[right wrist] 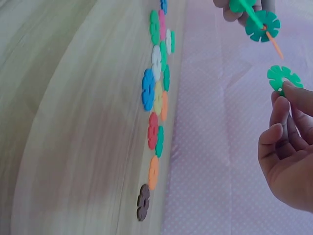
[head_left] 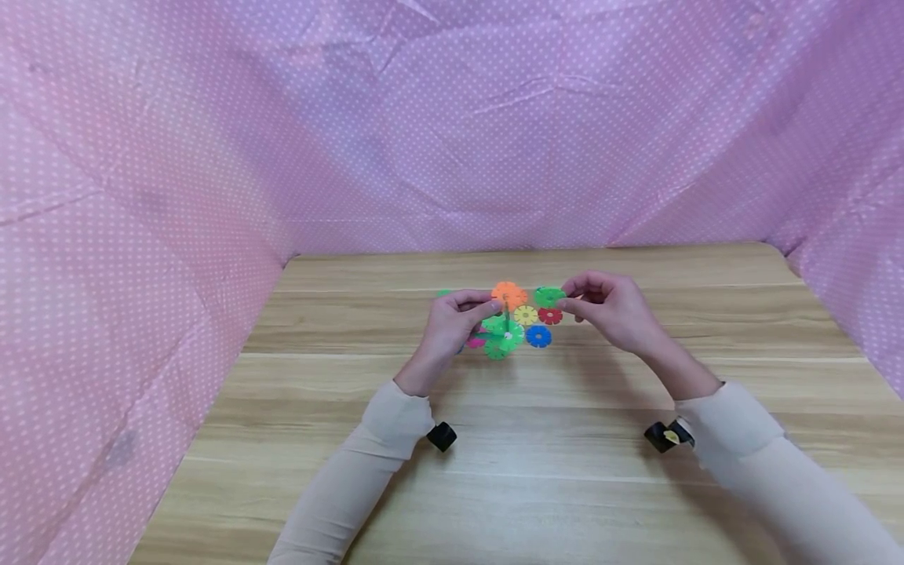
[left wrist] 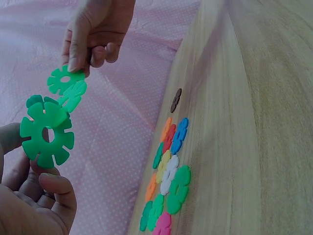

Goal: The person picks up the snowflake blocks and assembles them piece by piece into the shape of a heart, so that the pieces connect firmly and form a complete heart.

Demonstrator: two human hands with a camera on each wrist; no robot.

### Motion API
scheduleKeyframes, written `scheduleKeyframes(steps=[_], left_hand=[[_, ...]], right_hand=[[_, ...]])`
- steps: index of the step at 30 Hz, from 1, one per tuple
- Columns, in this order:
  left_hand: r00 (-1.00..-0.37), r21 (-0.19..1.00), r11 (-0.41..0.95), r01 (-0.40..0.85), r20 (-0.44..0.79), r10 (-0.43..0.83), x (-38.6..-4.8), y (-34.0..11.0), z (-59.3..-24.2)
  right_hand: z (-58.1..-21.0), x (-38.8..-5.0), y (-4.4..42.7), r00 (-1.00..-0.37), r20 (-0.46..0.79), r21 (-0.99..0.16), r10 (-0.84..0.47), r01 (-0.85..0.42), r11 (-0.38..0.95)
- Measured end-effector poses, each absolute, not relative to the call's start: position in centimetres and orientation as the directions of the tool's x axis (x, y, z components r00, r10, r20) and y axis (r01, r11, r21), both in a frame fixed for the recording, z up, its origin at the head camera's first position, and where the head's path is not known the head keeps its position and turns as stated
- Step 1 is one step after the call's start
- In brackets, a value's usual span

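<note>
My left hand (head_left: 446, 323) holds a joined group of slotted flower-shaped plastic discs. It includes an orange disc (head_left: 507, 294) and several green ones, one of them a green disc (left wrist: 32, 139) facing the left wrist camera. Between thumb and fingers, my right hand (head_left: 613, 311) pinches a single green disc (right wrist: 283, 75). In the right wrist view a small gap separates this disc from the orange disc (right wrist: 275, 45), seen edge-on. Both hands are raised above the table. The left fingers' contact with the group is partly hidden.
Loose discs lie on the wooden table (head_left: 537, 471) beneath and beyond the hands: a yellow disc (head_left: 526, 315), a red disc (head_left: 550, 316), a blue disc (head_left: 539, 337), a brown disc (right wrist: 143, 202) and others. Pink dotted cloth (head_left: 452, 141) hangs behind and at both sides.
</note>
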State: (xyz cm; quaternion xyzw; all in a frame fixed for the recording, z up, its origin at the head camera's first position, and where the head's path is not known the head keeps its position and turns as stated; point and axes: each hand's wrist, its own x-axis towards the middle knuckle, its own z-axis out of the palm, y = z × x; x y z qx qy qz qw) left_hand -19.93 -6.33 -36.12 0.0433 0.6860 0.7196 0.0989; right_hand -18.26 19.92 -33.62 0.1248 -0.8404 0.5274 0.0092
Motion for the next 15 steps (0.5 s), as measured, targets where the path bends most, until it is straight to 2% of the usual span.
scheduleKeyframes(steps=[7, 15], left_hand=[[-0.975, 0.997, -0.033, -0.069, -0.06, 0.215, -20.0, -6.0, -36.0], [-0.976, 0.998, -0.028, -0.062, -0.054, 0.212, -19.9, -6.0, -36.1]], right_hand=[[-33.5, -17.9, 19.1, -0.946, 0.249, -0.865, -0.209, -0.314, 0.391], [-33.6, -17.9, 18.7, -0.937, 0.288, -0.846, -0.198, -0.346, 0.405]])
